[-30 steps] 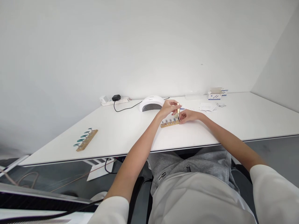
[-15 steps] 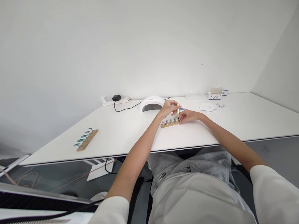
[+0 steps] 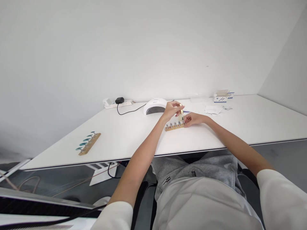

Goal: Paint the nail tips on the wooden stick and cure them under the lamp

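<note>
Left hand [image 3: 172, 110] pinches the gold handle [image 3: 181, 109] at its fingertips.

Wooden rack [image 3: 174, 127] partly behind right hand [image 3: 192, 119]

1. Bright, soft, fairly even light covers the white table [image 3: 124, 137]; its source lies outside the view.
2. The wall [image 3: 144, 48] is palest behind the table's middle and greys toward the lower left.
3. Below the tabletop, the floor [image 3: 59, 179] sits in dimmer shade.
4. Shadows beneath the forearms are faint and soft-edged.
5. Wide-angle distortion stretches the sleeves [image 3: 280, 191] (most plainly toward the lower corners).
6. Details between left hand [image 3: 171, 110] and right hand [image 3: 192, 119] look tiny and slightly soft.
</note>
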`<action>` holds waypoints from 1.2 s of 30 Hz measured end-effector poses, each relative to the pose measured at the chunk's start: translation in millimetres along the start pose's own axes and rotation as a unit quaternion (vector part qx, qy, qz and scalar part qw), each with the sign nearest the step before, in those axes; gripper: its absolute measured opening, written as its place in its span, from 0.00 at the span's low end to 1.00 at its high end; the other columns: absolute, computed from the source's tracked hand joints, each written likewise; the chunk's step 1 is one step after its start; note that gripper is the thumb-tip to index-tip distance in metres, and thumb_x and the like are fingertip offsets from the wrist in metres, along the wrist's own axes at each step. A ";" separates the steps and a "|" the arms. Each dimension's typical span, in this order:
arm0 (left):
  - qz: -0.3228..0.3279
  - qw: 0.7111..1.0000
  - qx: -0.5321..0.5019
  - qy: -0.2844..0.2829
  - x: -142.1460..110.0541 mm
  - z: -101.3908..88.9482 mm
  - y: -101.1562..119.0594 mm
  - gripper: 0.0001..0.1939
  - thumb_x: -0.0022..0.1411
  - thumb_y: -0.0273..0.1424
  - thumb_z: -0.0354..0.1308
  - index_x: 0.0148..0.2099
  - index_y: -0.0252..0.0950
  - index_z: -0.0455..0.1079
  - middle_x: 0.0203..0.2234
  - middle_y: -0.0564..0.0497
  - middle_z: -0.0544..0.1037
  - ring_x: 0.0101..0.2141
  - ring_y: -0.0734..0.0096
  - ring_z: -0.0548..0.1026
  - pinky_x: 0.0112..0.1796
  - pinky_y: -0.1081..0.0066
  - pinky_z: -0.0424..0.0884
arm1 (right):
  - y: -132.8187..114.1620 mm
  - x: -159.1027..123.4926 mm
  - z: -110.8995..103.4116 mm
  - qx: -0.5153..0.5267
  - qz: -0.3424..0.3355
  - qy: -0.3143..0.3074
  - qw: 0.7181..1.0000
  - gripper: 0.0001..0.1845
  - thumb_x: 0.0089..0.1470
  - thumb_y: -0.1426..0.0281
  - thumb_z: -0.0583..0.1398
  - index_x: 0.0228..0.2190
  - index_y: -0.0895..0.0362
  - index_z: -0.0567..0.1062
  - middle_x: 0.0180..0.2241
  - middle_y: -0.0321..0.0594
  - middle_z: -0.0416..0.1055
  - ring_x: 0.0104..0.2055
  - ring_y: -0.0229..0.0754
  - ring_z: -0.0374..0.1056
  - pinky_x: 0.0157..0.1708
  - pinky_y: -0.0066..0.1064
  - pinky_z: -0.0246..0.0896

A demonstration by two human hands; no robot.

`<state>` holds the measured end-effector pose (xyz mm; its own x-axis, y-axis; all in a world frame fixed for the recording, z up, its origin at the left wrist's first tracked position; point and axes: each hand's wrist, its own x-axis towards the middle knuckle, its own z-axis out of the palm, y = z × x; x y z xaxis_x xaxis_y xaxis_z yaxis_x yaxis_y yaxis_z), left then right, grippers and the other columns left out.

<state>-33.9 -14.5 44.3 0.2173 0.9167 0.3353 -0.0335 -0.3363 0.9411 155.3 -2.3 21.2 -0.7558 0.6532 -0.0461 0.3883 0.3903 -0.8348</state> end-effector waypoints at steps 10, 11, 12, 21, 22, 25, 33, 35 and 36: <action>-0.007 0.999 -0.001 -0.031 -6.6 8.3 7.6 0.19 0.43 0.38 0.73 0.28 0.31 0.68 0.16 0.55 0.69 0.12 0.81 0.63 0.15 0.74 0.55 | 0.8 0.3 -0.1 -0.020 0.009 0.007 1.000 0.22 0.32 0.57 0.72 0.26 0.58 0.74 0.25 0.34 0.69 0.31 0.39 0.64 0.34 0.33 0.58; -0.008 0.999 -0.001 -0.034 -7.2 9.3 8.1 0.19 0.43 0.38 0.73 0.28 0.31 0.68 0.16 0.55 0.68 0.12 0.81 0.63 0.15 0.74 0.55 | 0.6 0.3 -0.2 -0.023 0.008 0.006 1.000 0.22 0.33 0.57 0.71 0.26 0.58 0.74 0.25 0.34 0.69 0.31 0.39 0.64 0.34 0.33 0.58; -0.009 0.999 -0.001 -0.037 -7.5 10.1 8.3 0.20 0.43 0.38 0.73 0.28 0.31 0.68 0.16 0.55 0.68 0.12 0.81 0.63 0.15 0.74 0.55 | 0.7 0.4 -0.4 -0.025 0.007 0.005 1.000 0.22 0.33 0.57 0.71 0.26 0.58 0.74 0.25 0.34 0.69 0.31 0.39 0.64 0.34 0.33 0.57; -0.018 0.999 0.017 -0.048 -9.9 13.0 10.7 0.20 0.42 0.38 0.74 0.27 0.31 0.68 0.16 0.56 0.68 0.12 0.81 0.63 0.14 0.75 0.55 | 1.0 0.5 -1.3 -0.026 0.003 0.005 1.000 0.23 0.33 0.56 0.71 0.27 0.58 0.74 0.26 0.35 0.69 0.32 0.40 0.65 0.35 0.35 0.58; -0.019 0.999 0.019 -0.047 -10.2 13.0 11.0 0.20 0.42 0.38 0.74 0.27 0.31 0.68 0.16 0.56 0.68 0.12 0.82 0.63 0.14 0.75 0.55 | 0.6 0.4 -1.3 -0.024 0.004 0.004 1.000 0.23 0.33 0.56 0.71 0.27 0.58 0.74 0.25 0.35 0.69 0.32 0.40 0.65 0.35 0.35 0.58; -0.018 0.999 0.021 -0.043 -10.1 12.3 10.6 0.20 0.42 0.38 0.74 0.27 0.31 0.68 0.16 0.56 0.68 0.12 0.82 0.63 0.14 0.75 0.54 | 1.1 0.5 -1.1 -0.019 0.002 0.002 1.000 0.23 0.32 0.56 0.71 0.27 0.58 0.73 0.25 0.34 0.69 0.32 0.40 0.64 0.35 0.34 0.58; -0.016 0.999 0.021 -0.032 -6.2 8.4 5.5 0.20 0.42 0.38 0.74 0.27 0.32 0.68 0.16 0.56 0.68 0.12 0.82 0.63 0.14 0.75 0.54 | 7.2 2.6 -1.9 -0.025 -0.012 -0.004 1.000 0.22 0.35 0.57 0.71 0.28 0.58 0.73 0.26 0.34 0.69 0.31 0.39 0.64 0.34 0.33 0.58; -0.016 0.999 0.022 -0.026 -5.1 8.0 4.3 0.20 0.42 0.38 0.73 0.27 0.32 0.68 0.16 0.56 0.67 0.12 0.82 0.63 0.14 0.75 0.54 | 7.1 2.4 -2.0 -0.025 -0.011 -0.005 1.000 0.22 0.35 0.57 0.71 0.28 0.58 0.73 0.26 0.34 0.69 0.31 0.39 0.64 0.34 0.33 0.58; -0.015 0.999 0.022 -0.023 -4.7 7.8 3.7 0.20 0.42 0.38 0.73 0.27 0.32 0.67 0.16 0.56 0.67 0.12 0.82 0.63 0.14 0.75 0.55 | 6.7 2.0 -1.9 -0.023 -0.011 -0.006 1.000 0.22 0.35 0.57 0.71 0.28 0.58 0.73 0.26 0.34 0.68 0.31 0.38 0.64 0.34 0.33 0.58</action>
<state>-27.5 -21.7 45.9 0.2627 0.9158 0.3039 0.0173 -0.3194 0.9475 157.4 2.8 16.6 -0.7700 0.6370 -0.0350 0.3960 0.4342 -0.8091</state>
